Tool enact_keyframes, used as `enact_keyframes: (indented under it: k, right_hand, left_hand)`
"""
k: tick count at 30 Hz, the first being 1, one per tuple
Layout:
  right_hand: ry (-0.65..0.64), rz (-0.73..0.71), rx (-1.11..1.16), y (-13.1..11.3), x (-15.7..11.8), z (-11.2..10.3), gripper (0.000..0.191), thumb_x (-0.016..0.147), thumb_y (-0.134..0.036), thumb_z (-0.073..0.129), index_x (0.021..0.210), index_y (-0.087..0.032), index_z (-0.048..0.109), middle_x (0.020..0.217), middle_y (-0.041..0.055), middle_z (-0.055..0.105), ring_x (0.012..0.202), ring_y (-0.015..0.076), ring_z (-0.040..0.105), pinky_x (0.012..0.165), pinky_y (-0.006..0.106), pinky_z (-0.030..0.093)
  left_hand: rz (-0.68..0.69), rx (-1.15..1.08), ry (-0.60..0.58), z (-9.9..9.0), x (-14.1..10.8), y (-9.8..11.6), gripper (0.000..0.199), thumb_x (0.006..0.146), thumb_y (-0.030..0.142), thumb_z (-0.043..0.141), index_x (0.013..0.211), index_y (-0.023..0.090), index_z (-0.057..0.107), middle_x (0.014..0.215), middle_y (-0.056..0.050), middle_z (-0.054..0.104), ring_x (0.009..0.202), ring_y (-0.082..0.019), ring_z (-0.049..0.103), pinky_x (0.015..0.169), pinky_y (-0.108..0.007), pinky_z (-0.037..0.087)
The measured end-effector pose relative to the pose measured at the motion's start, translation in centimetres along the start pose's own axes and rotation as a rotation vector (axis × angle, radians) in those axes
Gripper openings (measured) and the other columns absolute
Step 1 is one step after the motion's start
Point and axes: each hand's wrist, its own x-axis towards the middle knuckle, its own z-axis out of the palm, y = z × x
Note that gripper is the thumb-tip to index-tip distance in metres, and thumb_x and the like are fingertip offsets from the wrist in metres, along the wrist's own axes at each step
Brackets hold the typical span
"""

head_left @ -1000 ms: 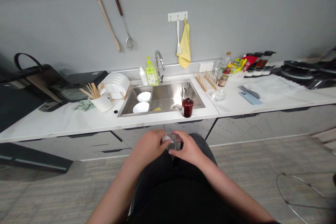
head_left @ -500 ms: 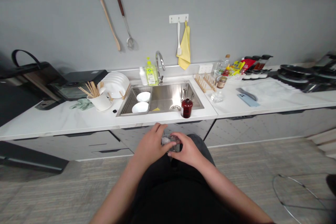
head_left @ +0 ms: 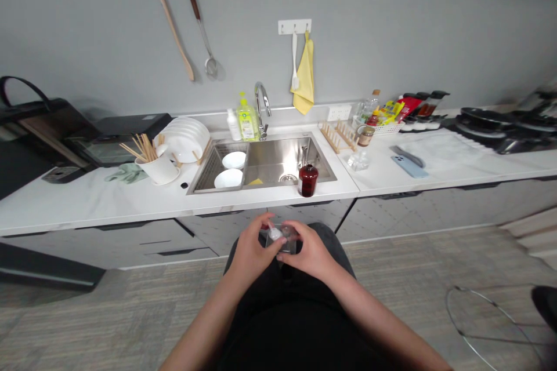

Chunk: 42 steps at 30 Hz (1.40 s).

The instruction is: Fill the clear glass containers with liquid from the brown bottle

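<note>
Low in front of my lap, a small clear container [head_left: 287, 246] is held between both hands. My left hand [head_left: 256, 243] grips its left side, with the thumb across the near part and the fingers curled at the far side. A small white rounded piece [head_left: 275, 233], perhaps the bowl of a spoon, shows by the left fingertips. My right hand [head_left: 311, 248] clasps the right side of the container, its index finger bent over the far edge. Beyond the hands, a dark red bottle [head_left: 308, 181] stands upright on the sink's front rim.
The steel sink [head_left: 287, 153] holds two white bowls [head_left: 228, 178] in its left basket. A chopstick holder [head_left: 159, 170] and racked plates [head_left: 185, 139] stand left. On the right are a wooden rack [head_left: 338, 136], a glass jar [head_left: 358, 160], a phone [head_left: 409, 166] and a condiment basket [head_left: 387, 128].
The left fingers have shifted, and more of the white rounded piece shows. Both hands stay on the container. The view has moved slightly to the right.
</note>
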Motion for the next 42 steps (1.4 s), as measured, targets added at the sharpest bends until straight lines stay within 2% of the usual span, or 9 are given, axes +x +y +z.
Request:
enact_keyframes:
  k: [7, 9, 13, 17, 21, 26, 30, 34, 42]
  right_hand:
    - [-0.006, -0.002, 0.107, 0.1, 0.2, 0.2, 0.073, 0.074, -0.033, 0.101, 0.141, -0.028, 0.071, 0.136, 0.0098, 0.080, 0.115, 0.0313, 0.081, 0.097, 0.046, 0.071]
    - [-0.018, -0.008, 0.116, -0.3, 0.1, 0.2, 0.069, 0.077, -0.032, 0.099, 0.140, -0.029, 0.072, 0.134, 0.0093, 0.080, 0.115, 0.0316, 0.081, 0.099, 0.046, 0.070]
    - [-0.049, 0.000, 0.160, -1.4, -0.3, -0.2, 0.076, 0.075, -0.035, 0.102, 0.144, -0.029, 0.071, 0.140, 0.0114, 0.078, 0.123, 0.0347, 0.080, 0.100, 0.047, 0.070]
    - [-0.076, -0.002, 0.209, -2.0, -0.4, -0.4, 0.077, 0.077, -0.036, 0.102, 0.147, -0.029, 0.069, 0.142, 0.0115, 0.077, 0.122, 0.0336, 0.080, 0.099, 0.046, 0.070]
    - [-0.069, -0.002, 0.222, -2.3, -0.3, -0.3, 0.072, 0.079, -0.036, 0.101, 0.144, -0.029, 0.071, 0.139, 0.0114, 0.078, 0.118, 0.0323, 0.080, 0.096, 0.044, 0.070]
    - [-0.112, 0.010, 0.268, -2.6, -0.2, -0.5, 0.073, 0.079, -0.037, 0.101, 0.144, -0.027, 0.071, 0.141, 0.0120, 0.078, 0.113, 0.0300, 0.081, 0.094, 0.042, 0.070]
    - [-0.082, 0.020, 0.262, -2.0, 0.0, -0.5, 0.075, 0.077, -0.039, 0.104, 0.143, -0.026, 0.071, 0.137, 0.0117, 0.080, 0.117, 0.0310, 0.081, 0.096, 0.042, 0.070]
    - [-0.105, 0.024, 0.257, -1.7, 0.1, -0.7, 0.081, 0.079, -0.041, 0.103, 0.151, -0.026, 0.068, 0.146, 0.0139, 0.077, 0.120, 0.0321, 0.081, 0.095, 0.043, 0.071]
    - [-0.048, -0.003, 0.143, -2.5, 0.0, -0.2, 0.083, 0.076, -0.035, 0.104, 0.153, -0.027, 0.071, 0.148, 0.0141, 0.077, 0.126, 0.0343, 0.078, 0.101, 0.046, 0.069]
  left_hand:
    - [0.006, -0.364, -0.247, -0.1, -0.4, -0.4, 0.084, 0.096, 0.032, 0.085, 0.172, 0.032, 0.048, 0.145, -0.013, 0.079, 0.156, -0.036, 0.062, 0.136, -0.062, 0.042]
    - [0.004, -0.378, -0.213, 0.3, -0.6, -0.5, 0.091, 0.090, 0.037, 0.094, 0.170, 0.032, 0.051, 0.153, -0.015, 0.073, 0.150, -0.037, 0.066, 0.133, -0.060, 0.047]
    - [-0.016, -0.490, -0.084, 0.8, -0.8, -1.0, 0.078, 0.086, 0.042, 0.099, 0.153, 0.030, 0.060, 0.134, -0.012, 0.075, 0.131, -0.033, 0.076, 0.120, -0.054, 0.059]
    - [0.037, -0.645, -0.176, -0.3, -0.8, -1.0, 0.065, 0.100, 0.047, 0.085, 0.156, 0.031, 0.056, 0.144, -0.016, 0.072, 0.136, -0.035, 0.076, 0.119, -0.056, 0.059]
    - [0.047, -0.575, -0.178, -0.8, -0.7, -0.5, 0.082, 0.088, 0.048, 0.098, 0.158, 0.030, 0.058, 0.142, -0.016, 0.073, 0.137, -0.036, 0.073, 0.119, -0.055, 0.059]
    - [0.042, -0.716, -0.200, -1.0, -0.1, -0.4, 0.063, 0.101, 0.045, 0.084, 0.157, 0.030, 0.058, 0.130, -0.012, 0.073, 0.123, -0.029, 0.077, 0.109, -0.047, 0.063]
    - [0.044, -0.658, -0.166, -0.7, 0.2, -0.4, 0.074, 0.089, 0.036, 0.098, 0.154, 0.030, 0.062, 0.130, -0.009, 0.072, 0.124, -0.025, 0.074, 0.114, -0.042, 0.059]
    - [0.023, -0.719, -0.145, -0.4, 0.4, -0.2, 0.069, 0.094, 0.033, 0.093, 0.155, 0.030, 0.060, 0.117, -0.006, 0.076, 0.111, -0.022, 0.078, 0.104, -0.039, 0.063]
    - [-0.097, -0.662, 0.009, 0.5, -0.5, -0.1, 0.069, 0.079, 0.034, 0.104, 0.141, 0.026, 0.075, 0.103, -0.007, 0.088, 0.127, -0.033, 0.081, 0.122, -0.051, 0.057]
